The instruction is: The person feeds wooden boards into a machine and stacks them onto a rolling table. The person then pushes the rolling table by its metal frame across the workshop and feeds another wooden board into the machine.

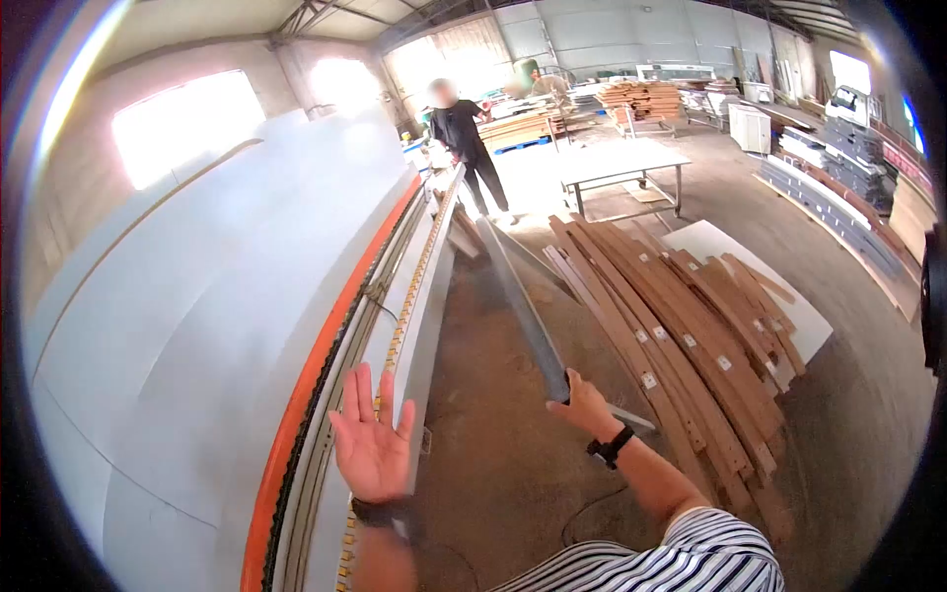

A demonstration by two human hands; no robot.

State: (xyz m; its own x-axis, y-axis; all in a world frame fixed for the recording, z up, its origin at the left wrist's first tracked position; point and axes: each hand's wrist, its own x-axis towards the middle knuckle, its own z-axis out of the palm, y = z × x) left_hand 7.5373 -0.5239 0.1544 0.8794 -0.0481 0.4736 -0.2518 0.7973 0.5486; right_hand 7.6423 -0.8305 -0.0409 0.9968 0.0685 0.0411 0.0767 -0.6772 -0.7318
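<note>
My left hand [373, 449] is raised palm toward me with its fingers spread, holding nothing. It is over the row of yellow pieces [396, 345] along the edge of the long white machine. My right hand [589, 405] is closed around the near end of a long, narrow grey board [528, 314]. That board stretches away from me, tilted on its edge, above the brown floor. Its far end lies near the feet of another person [464, 133], who stands by the machine's far end.
An orange strip [330, 326] runs along the machine beside a large white panel [187, 326]. Brown boards [671, 335] with white labels lie stacked on the right. A white-topped table [621, 163] stands behind them, with stacked dark panels [838, 212] at far right.
</note>
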